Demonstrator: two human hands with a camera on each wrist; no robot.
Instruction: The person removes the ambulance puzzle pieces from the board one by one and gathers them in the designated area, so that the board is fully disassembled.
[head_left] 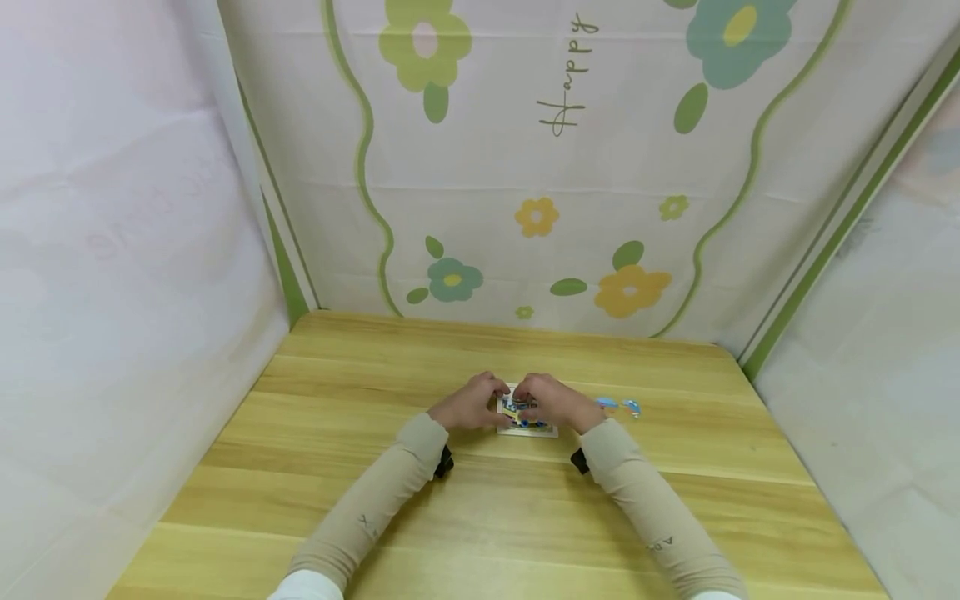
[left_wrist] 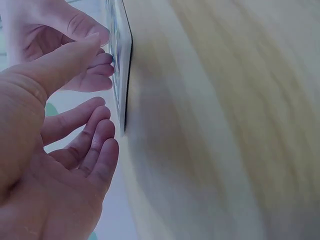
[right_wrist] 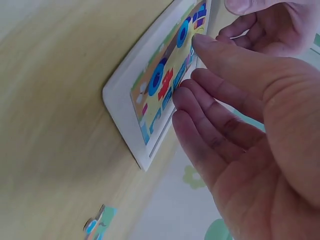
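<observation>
A small picture puzzle (head_left: 521, 417) in a white frame lies on the wooden table, under both hands. Its picture, with blue wheels on a yellow body, shows closer in the right wrist view, where the white frame (right_wrist: 120, 90) borders it. My right hand (head_left: 553, 402) is over the puzzle's right side, thumb and fingertips against the picture, fingers gently bent. At the left edge is my left hand (head_left: 471, 403), its thumb and loosely bent fingers spread around that side. I see no piece between the fingers of either hand, though part of the picture is hidden.
Loose puzzle pieces (head_left: 632, 407) lie right of the frame, partly behind the right wrist. Dark wrist cameras sit under both sleeves. A flowered cloth wall (head_left: 480, 167) rises at the table's back edge, with white cloth walls on both sides.
</observation>
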